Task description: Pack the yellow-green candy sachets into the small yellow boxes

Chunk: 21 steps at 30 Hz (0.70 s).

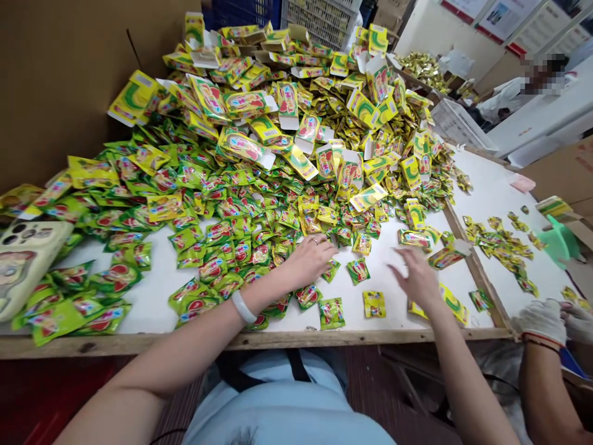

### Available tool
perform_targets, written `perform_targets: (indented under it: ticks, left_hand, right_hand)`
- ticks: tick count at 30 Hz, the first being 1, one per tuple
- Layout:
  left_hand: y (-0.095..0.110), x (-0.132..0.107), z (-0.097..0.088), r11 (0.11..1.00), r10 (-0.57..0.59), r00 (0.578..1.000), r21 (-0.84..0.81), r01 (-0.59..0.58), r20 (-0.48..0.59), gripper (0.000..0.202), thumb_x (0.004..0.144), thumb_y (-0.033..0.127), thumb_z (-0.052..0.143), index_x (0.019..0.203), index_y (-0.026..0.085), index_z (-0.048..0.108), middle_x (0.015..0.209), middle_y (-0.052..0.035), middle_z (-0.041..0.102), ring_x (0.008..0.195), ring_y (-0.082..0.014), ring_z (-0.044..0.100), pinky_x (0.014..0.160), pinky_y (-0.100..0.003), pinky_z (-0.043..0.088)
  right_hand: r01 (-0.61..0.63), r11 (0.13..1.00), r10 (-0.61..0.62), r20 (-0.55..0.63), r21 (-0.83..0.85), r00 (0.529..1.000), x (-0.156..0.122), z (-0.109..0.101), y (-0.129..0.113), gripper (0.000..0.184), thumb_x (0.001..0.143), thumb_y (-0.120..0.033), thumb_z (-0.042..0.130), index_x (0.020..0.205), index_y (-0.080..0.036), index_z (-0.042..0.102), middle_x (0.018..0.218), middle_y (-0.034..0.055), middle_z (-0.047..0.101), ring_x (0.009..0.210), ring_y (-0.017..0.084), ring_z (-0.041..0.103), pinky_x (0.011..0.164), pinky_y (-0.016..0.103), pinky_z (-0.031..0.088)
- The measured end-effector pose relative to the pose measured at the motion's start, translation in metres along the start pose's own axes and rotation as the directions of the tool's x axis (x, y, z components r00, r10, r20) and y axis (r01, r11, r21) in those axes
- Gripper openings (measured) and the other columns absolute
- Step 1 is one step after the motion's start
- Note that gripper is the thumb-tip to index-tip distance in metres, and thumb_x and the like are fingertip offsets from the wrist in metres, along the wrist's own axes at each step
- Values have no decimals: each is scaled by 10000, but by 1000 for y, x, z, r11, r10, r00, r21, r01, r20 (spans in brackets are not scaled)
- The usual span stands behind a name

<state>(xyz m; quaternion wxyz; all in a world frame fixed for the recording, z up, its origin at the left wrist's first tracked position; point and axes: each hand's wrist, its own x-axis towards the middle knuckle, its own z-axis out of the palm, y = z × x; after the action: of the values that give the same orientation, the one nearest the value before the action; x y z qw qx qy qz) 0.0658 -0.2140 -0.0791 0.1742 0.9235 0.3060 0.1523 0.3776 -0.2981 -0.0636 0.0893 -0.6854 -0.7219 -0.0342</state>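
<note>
My left hand [312, 261], with a ring and a white wristband [243, 307], reaches over the near edge of a heap of small green candy packets [217, 232]. Its fingers bend down over the packets and hold nothing that I can see; a green packet [331, 270] lies under the fingertips. To the right, my right hand [417, 276] hovers open and slightly blurred, thumb apart, close to a yellow box [414, 239]. Between the hands lie a loose green packet [358, 271] and a yellow packet [374, 304]. Flat yellow cartons [250, 104] cover the back of the heap.
A phone in a cream case [30, 262] rests on packets at the left. A wooden strip [477, 272] divides the white table, edged by a wooden rim [361, 337]. A co-worker's gloved hand [542, 321] is beyond it, near gold packets [503, 244] and a green scoop-like object [558, 242].
</note>
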Motion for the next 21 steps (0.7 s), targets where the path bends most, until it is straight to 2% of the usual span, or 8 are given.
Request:
perform_targets:
  ticks: [2,5,8,10,13,16,18,21]
  left_hand:
    - [4,6,8,998,45,996,40,-48,72,387,871,154,635,1254,176,584,1216,-110,649,1288,-310,473,1098,-488,339]
    - [3,9,14,995,21,994,98,-31,109,353,840,213,708,1175,150,619,1182,-127,635,1233,-312,514,1078,-475,356]
    - [-1,3,17,995,-16,998,94,11,59,338,803,274,767,1087,137,647,1184,-147,614,1247,-343,495,1081,-493,349]
    - [-5,-2,18,998,-24,1000,65,23,16,361,797,290,772,1100,138,648,1224,-163,600,1282,-364,461,1086,-518,340]
    - [-8,-7,17,1000,-17,999,-2,17,-36,384,822,292,742,1165,151,642,1276,-175,587,1317,-365,436,1088,-539,342]
    - [-9,-8,11,998,-16,997,-58,12,-70,348,870,295,683,1191,169,640,1289,-165,593,1305,-348,456,1092,-535,345]
    - [-8,-7,4,997,-22,996,-81,15,-86,315,901,281,635,1199,177,635,1303,-155,592,1297,-336,464,1100,-533,337]
    - [-4,-6,-3,991,-31,995,-133,18,-95,251,937,271,573,1164,188,641,1258,-135,621,1264,-317,496,1097,-514,337]
  right_hand:
    - [189,967,-222,194,172,956,10,9,-34,424,913,-299,595,1329,-242,542,1308,155,584,1167,333,551,963,481,491]
    - [206,950,-278,329,236,902,29,18,-55,385,839,-209,668,1219,-216,606,1205,154,619,1100,329,553,903,463,502]
    - [155,962,-231,364,224,902,42,13,-44,132,799,-213,704,922,-191,662,904,103,642,910,288,584,775,405,511]
    - [122,956,-223,387,268,894,40,1,-28,97,829,-280,686,806,-197,642,808,64,612,817,244,581,730,368,508]
    - [38,875,-252,387,483,887,18,-19,-9,232,877,-436,651,813,-212,659,992,85,623,931,236,604,838,382,516]
    - [-34,819,-246,404,573,881,-14,-20,-6,271,851,-499,685,807,-232,684,1207,104,578,1149,275,558,1010,451,448]
    - [-69,844,-209,445,531,871,-31,-9,-11,236,847,-460,702,819,-227,680,1148,103,586,1094,272,572,973,456,459]
    - [-118,857,-170,491,502,855,-39,4,-18,215,865,-411,683,809,-209,639,916,55,602,842,216,584,795,385,480]
